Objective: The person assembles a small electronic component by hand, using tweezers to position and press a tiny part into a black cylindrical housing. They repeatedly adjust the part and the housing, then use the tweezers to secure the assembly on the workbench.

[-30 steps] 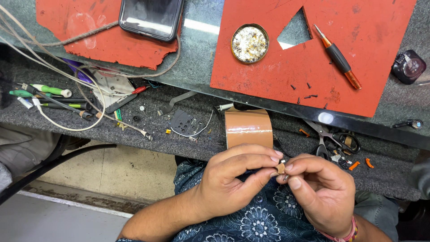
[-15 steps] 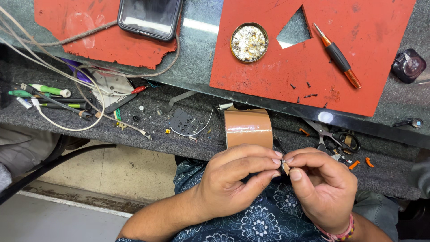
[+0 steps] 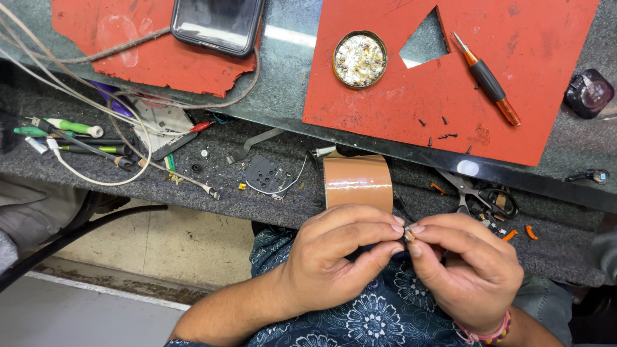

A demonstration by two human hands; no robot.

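My left hand [image 3: 344, 247] and my right hand [image 3: 472, 270] meet fingertip to fingertip over my lap, just below the bench edge. Between the thumbs and forefingers of both hands is pinched a tiny metal part [image 3: 408, 235], mostly hidden by the fingers. A roll of brown tape [image 3: 357, 181] stands on edge on the grey mat right above my left hand.
A red mat [image 3: 527, 90] carries an orange-and-black screwdriver [image 3: 487, 80], loose screws and a round tin of metal scraps [image 3: 360, 59]. A phone [image 3: 218, 22] lies on another red mat. Scissors [image 3: 482, 193], cables, green-handled tools [image 3: 64, 127] and small parts litter the grey ledge.
Both hands stay pinched together on the tiny part; the fingertips have shifted slightly, the right hand closing in a little.
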